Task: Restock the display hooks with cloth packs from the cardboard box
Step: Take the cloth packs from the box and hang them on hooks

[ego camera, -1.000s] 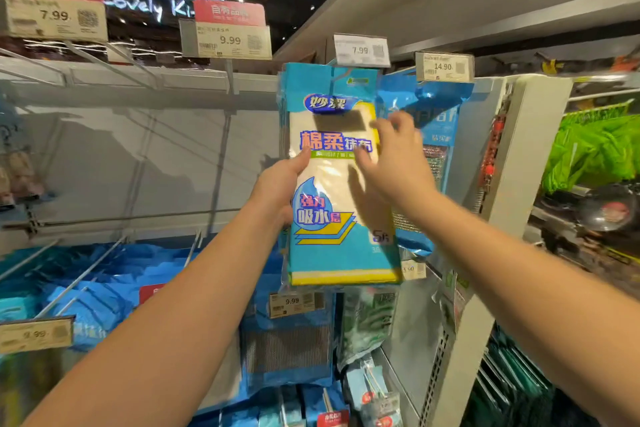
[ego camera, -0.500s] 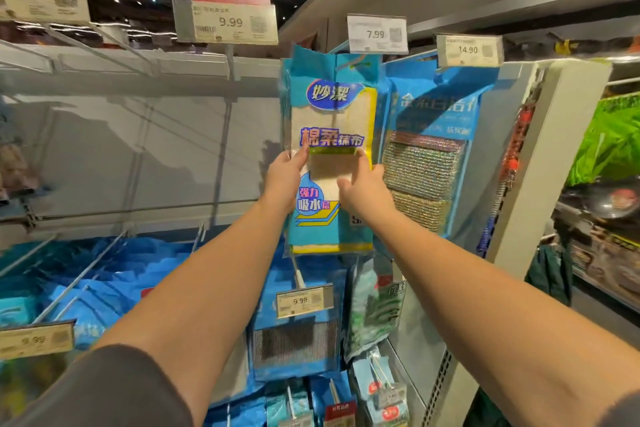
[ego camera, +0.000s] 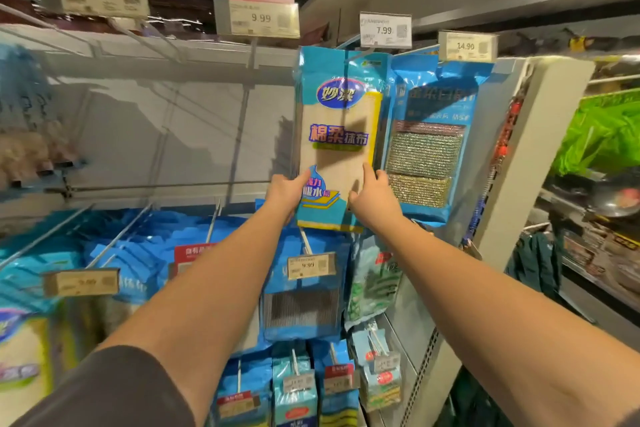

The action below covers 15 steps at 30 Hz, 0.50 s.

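Note:
A blue and yellow cloth pack [ego camera: 337,135] hangs upright from the display hook [ego camera: 356,54] under a 7.99 price tag [ego camera: 385,30]. My left hand [ego camera: 287,196] grips the pack's lower left edge, thumb on its front. On the pack's lower right edge sits my right hand [ego camera: 375,199], fingers on the front. Whether more packs hang behind it is hidden. The cardboard box is out of view.
A blue scourer pack [ego camera: 427,149] hangs just right of the cloth pack under a 14.90 tag. Bare hooks [ego camera: 138,38] with 7.99 and 9.99 tags stick out at upper left. Lower hooks hold several blue packs [ego camera: 301,302]. A white shelf upright [ego camera: 533,149] stands to the right.
The pack has moved away from me onto the hook and hangs further back. Both hands slid down from its middle to its lower edges.

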Each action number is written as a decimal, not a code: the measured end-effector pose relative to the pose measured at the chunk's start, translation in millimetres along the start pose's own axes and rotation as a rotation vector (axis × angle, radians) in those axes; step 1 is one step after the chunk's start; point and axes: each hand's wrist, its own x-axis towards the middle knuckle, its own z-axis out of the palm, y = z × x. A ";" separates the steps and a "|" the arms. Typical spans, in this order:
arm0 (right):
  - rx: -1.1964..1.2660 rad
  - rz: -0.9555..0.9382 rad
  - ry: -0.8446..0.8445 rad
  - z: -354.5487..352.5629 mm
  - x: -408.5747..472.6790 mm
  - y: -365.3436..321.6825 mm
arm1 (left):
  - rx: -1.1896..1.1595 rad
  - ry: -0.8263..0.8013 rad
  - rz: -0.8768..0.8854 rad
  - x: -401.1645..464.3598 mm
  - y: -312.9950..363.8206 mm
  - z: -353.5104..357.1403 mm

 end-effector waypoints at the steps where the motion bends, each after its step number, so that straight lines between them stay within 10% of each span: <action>1: -0.013 -0.003 -0.005 -4.7 -14.3 1.2 | 0.043 0.016 0.026 -15.5 -3.0 -5.5; 8: -0.061 -0.133 -0.187 -9.1 -160.6 5.6 | 0.165 0.096 0.182 -182.6 -66.3 -71.8; 15: -0.044 -0.207 -0.511 71.1 -333.4 -3.0 | 0.427 0.078 -0.047 -368.3 -184.9 -190.6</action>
